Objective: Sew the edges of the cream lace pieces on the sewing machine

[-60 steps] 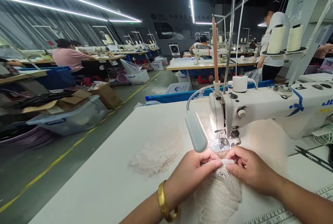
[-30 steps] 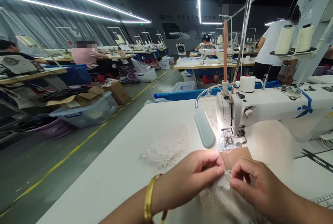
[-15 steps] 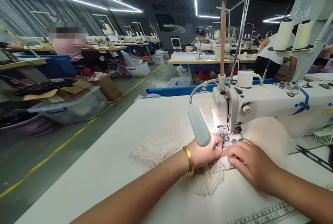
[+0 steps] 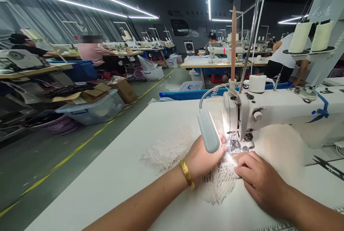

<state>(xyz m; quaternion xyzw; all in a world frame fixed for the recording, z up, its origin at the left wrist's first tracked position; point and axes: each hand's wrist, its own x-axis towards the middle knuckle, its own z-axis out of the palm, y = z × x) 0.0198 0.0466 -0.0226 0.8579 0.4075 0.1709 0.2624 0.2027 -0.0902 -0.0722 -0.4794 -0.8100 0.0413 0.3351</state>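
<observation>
Cream fringed lace (image 4: 219, 184) lies on the table in front of the needle of a white sewing machine (image 4: 276, 107), and more of it spreads out to the left. My left hand (image 4: 205, 157), with a gold bangle at its wrist, pinches the lace just left of the presser foot (image 4: 234, 146). Part of that hand is hidden behind a grey lamp head (image 4: 209, 132). Curled fingers of my right hand (image 4: 259, 175) press together on the fabric edge right of the foot, apart from the left hand. Their tips are partly hidden.
Black thread snips (image 4: 329, 166) lie at the right, and a ruler (image 4: 276, 226) runs along the near edge. Thread cones (image 4: 299, 37) stand above the machine. An orange pencil (image 4: 233, 44) stands upright on the machine head. Co-workers sit at other machines behind.
The view has turned a little left. My left hand has moved left, away from the right hand and the foot. My right hand has drawn slightly towards me.
</observation>
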